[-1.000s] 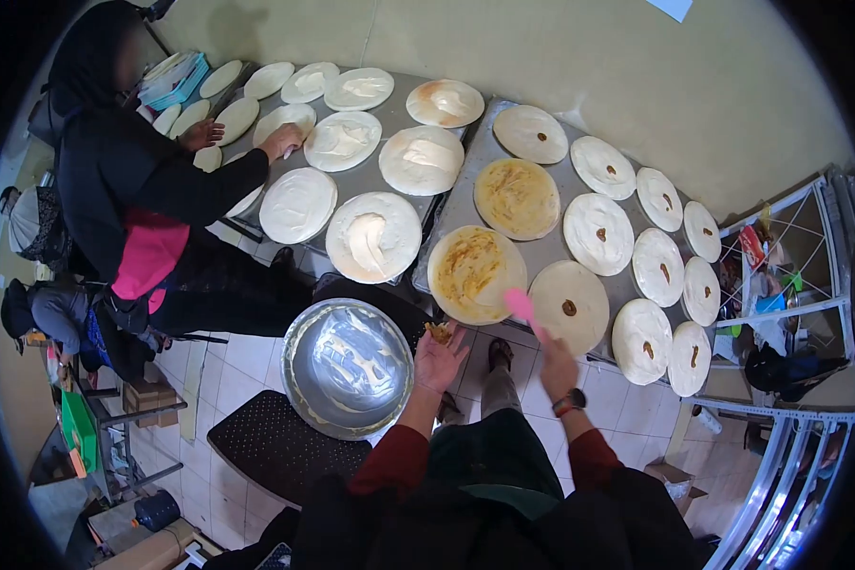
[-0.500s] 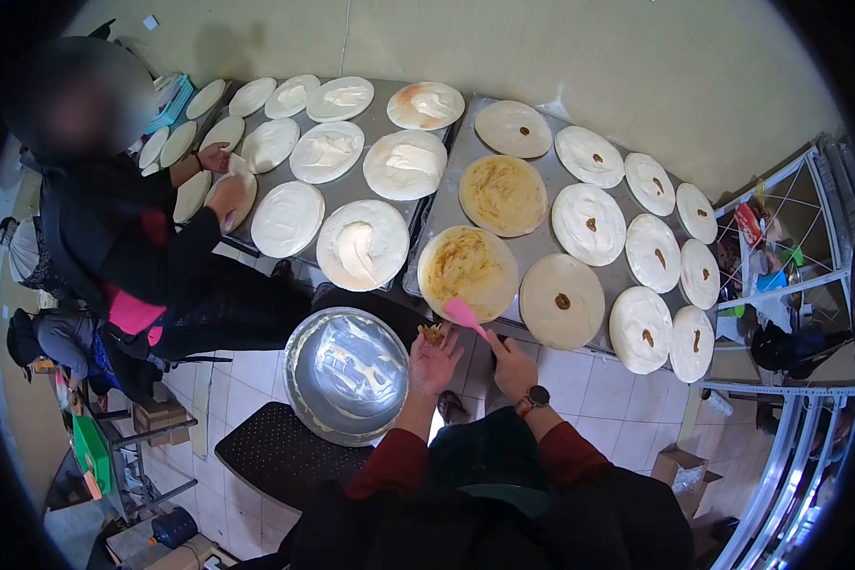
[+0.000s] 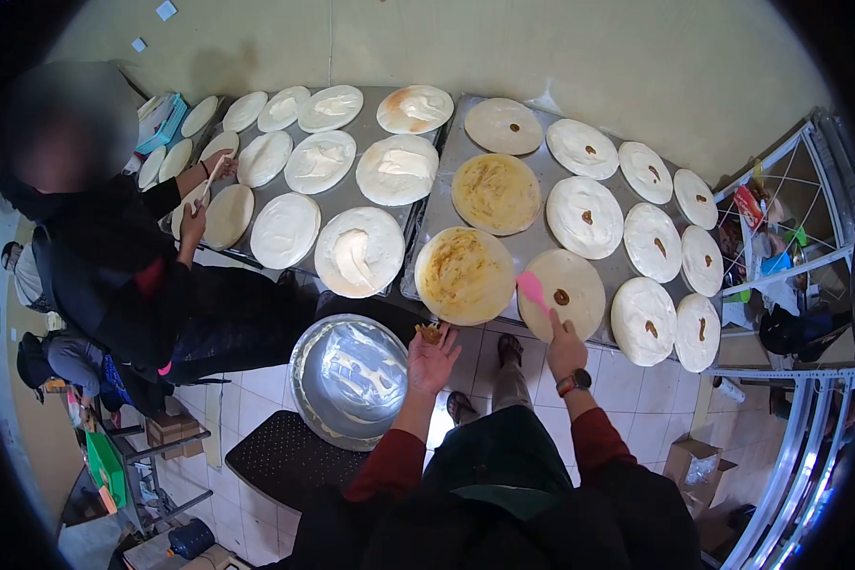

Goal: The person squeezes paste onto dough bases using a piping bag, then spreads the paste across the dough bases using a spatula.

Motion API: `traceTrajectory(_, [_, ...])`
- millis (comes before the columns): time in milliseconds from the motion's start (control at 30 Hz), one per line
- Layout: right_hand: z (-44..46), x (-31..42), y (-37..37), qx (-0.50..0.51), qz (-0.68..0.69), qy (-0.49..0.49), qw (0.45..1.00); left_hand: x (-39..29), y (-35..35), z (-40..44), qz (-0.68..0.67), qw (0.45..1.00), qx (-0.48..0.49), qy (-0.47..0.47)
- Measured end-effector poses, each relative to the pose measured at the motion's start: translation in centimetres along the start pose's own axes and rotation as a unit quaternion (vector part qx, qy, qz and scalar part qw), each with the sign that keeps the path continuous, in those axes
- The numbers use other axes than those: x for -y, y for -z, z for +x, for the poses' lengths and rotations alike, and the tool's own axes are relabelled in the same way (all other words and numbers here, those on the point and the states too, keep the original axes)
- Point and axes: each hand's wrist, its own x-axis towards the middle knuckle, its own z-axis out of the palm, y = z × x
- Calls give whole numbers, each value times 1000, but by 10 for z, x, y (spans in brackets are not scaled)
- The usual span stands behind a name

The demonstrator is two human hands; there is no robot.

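My right hand (image 3: 566, 353) is closed around the handle of a pink spatula (image 3: 532, 288), whose blade lies over the left part of a pale round (image 3: 574, 309) with a brown dab at its middle. Palm up, my left hand (image 3: 431, 361) has its fingers spread, and a small brown lump (image 3: 429, 334) rests at its fingertips. Just above that hand is a round spread with brown paste (image 3: 465, 275). Behind it lies another paste-covered round (image 3: 496, 194). White rounds with brown dabs (image 3: 584, 218) fill the right side of the metal table (image 3: 434, 249).
A large metal bowl (image 3: 349, 380) with white residue stands left of my left hand, by a black dotted surface (image 3: 290, 460). A co-worker (image 3: 114, 247) handles a pale piece over the left table, among cream-topped rounds (image 3: 359, 252). Shelves (image 3: 790, 218) stand at the right.
The spatula moved from the paste-covered round left to my left hand's fingertips, then right onto the dabbed round. The co-worker has lifted a pale piece. The view has shifted slightly.
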Motion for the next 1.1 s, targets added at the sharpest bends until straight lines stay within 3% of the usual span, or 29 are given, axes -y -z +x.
traceTrajectory(133, [-10, 20, -6, -8, 7, 105, 994, 2, 0, 1, 6, 1000, 15, -2])
traceTrajectory(200, [-11, 32, -25, -2, 25, 213, 977, 2, -2, 0, -8, 1000, -8, -7])
traceTrajectory(233, [5, 28, -25, -60, 25, 237, 969, 0, -2, -1, -6, 1000, -10, -10])
traceTrajectory(267, [18, 21, -22, -58, 29, 238, 969, 0, -2, -1, -8, 1000, 1, -9])
traceTrajectory(333, [39, 15, 1, -29, -21, 32, 999, -1, -2, -2, -12, 1000, 11, -7])
traceTrajectory(400, [37, 15, 1, -74, -11, 43, 996, 0, -4, -2, -9, 1000, 7, -6])
traceTrajectory(467, [18, 31, -16, 11, -31, 128, 991, 3, -7, -2, -8, 1000, -6, -7])
traceTrajectory(600, [28, 63, -17, 51, 18, 229, 972, 2, -5, -2, -7, 1000, -9, -13])
traceTrajectory(667, [61, 42, -21, 29, 0, 109, 994, -1, -6, -2, -2, 1000, -11, -16])
traceTrajectory(767, [66, 34, 3, -23, -9, 38, 999, 2, -3, -1, 1, 1000, 1, -12])
traceTrajectory(800, [61, 44, 3, -24, -5, 52, 998, 2, 2, 1, 0, 1000, 16, -12])
traceTrajectory(933, [47, 86, -20, 26, 20, 254, 967, 7, 15, 6, -42, 997, 66, -2])
traceTrajectory(1033, [93, 70, -30, 42, 3, 148, 988, 7, 23, 11, -53, 996, 69, -7])
traceTrajectory(1067, [100, 59, -18, -1, 68, 187, 980, 8, 26, 12, -51, 997, 58, 0])
traceTrajectory(1100, [94, 53, 0, -17, 18, 135, 991, 6, 25, 13, -51, 997, 48, 14])
